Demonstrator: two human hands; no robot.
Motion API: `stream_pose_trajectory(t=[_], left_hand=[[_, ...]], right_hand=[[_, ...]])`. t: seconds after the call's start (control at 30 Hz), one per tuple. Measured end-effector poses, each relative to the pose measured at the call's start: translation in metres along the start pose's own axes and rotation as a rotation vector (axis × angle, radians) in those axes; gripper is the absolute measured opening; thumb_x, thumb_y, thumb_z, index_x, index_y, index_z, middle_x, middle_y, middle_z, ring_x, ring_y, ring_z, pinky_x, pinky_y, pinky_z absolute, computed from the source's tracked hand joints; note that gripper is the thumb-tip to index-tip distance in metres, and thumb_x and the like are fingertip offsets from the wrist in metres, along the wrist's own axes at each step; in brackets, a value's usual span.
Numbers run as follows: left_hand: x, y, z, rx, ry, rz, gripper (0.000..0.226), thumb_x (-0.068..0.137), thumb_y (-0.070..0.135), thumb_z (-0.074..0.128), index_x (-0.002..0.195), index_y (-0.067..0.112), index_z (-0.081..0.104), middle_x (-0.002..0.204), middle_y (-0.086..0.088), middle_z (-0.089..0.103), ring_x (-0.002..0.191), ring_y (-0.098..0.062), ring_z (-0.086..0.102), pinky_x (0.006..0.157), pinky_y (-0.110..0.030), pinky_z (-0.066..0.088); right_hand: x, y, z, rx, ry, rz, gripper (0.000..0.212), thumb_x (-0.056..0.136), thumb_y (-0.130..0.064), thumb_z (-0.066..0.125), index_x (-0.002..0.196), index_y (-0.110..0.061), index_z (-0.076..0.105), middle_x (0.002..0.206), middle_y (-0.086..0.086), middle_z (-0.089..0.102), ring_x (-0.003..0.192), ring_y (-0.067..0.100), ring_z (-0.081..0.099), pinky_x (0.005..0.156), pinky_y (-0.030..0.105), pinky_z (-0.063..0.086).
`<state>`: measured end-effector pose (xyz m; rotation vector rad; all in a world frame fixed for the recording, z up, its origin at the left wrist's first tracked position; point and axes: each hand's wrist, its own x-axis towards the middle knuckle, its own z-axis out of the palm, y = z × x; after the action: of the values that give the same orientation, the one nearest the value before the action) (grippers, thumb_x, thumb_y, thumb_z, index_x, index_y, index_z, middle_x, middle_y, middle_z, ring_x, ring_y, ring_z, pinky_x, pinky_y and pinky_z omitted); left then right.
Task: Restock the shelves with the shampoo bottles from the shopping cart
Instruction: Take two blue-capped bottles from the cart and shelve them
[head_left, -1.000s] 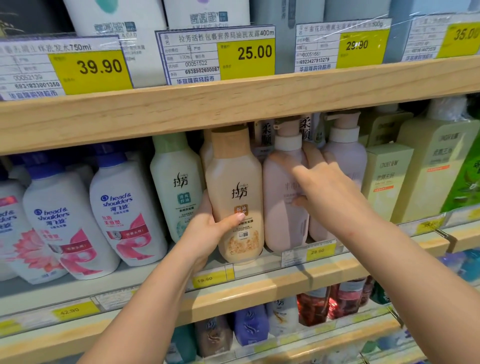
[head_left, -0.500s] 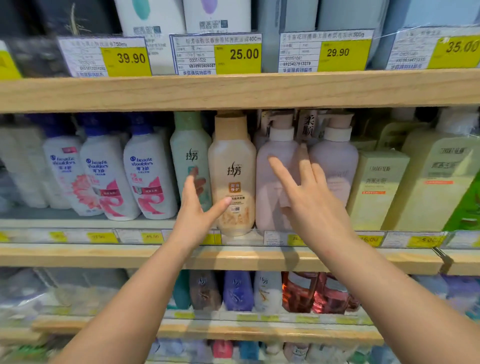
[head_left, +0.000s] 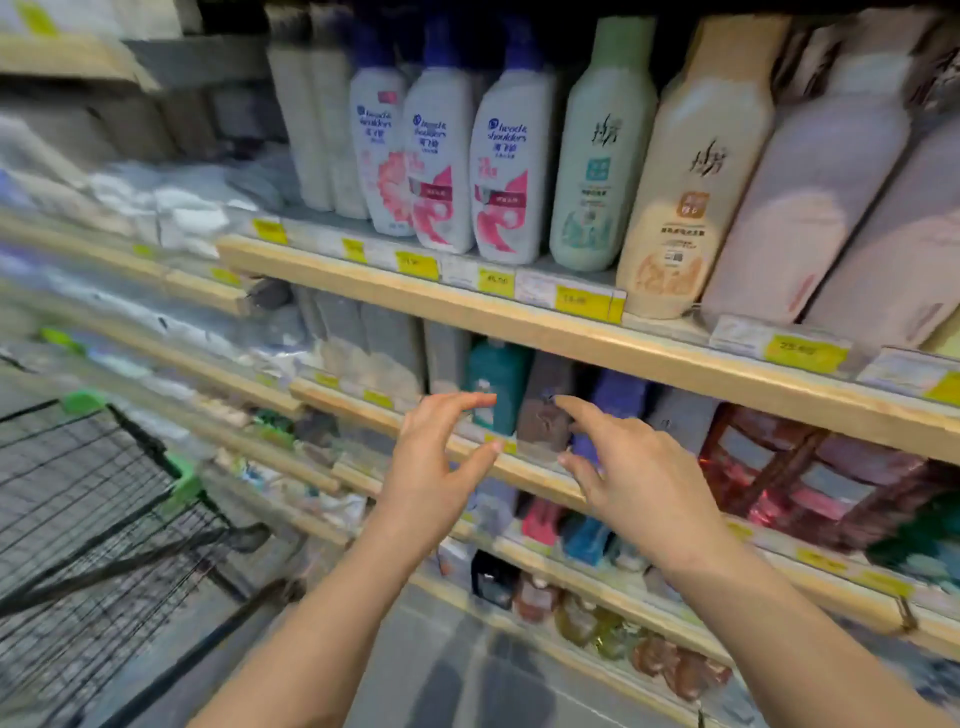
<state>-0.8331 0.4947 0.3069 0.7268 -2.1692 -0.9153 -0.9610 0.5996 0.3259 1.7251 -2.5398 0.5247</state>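
Note:
The tan shampoo bottle (head_left: 691, 202) stands upright on the wooden shelf (head_left: 519, 312), between a pale green bottle (head_left: 597, 156) and pink pump bottles (head_left: 810, 208). Both hands hang free in front of the shelf below it, well under the tan bottle. My left hand (head_left: 436, 467) is empty with curled, spread fingers. My right hand (head_left: 628, 473) is empty too, fingers apart. The black wire shopping cart (head_left: 93, 519) with green corner pieces sits at the lower left; its contents are not visible.
White Head & Shoulders bottles (head_left: 467, 166) line the shelf to the left of the green one. Lower shelves carry teal, brown, purple and red bottles (head_left: 545, 415). Yellow price tags run along the shelf edges. Grey floor lies between the cart and the shelving.
Both hands have let go of the tan and pink bottles and dropped down, away from the shelf. My view has swung down and left, bringing the cart into sight.

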Motion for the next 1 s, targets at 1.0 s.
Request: stream_pose_trajectory(t=[1.0], left_hand=[[-0.271, -0.287, -0.357, 0.205, 0.217, -0.783, 0.03, 0.079, 0.009, 0.064, 0.109, 0.01, 0.061, 0.102, 0.002, 0.057, 0.101, -0.013, 0.051, 0.094, -0.018, 0.036]], right_hand=[[0.003, -0.413, 0.267, 0.407, -0.769, -0.182, 0.035, 0.085, -0.023, 0.058, 0.119, -0.025, 0.054, 0.102, -0.001, 0.064, 0.082, 0.01, 0.055, 0.08, 0.027, 0.044]])
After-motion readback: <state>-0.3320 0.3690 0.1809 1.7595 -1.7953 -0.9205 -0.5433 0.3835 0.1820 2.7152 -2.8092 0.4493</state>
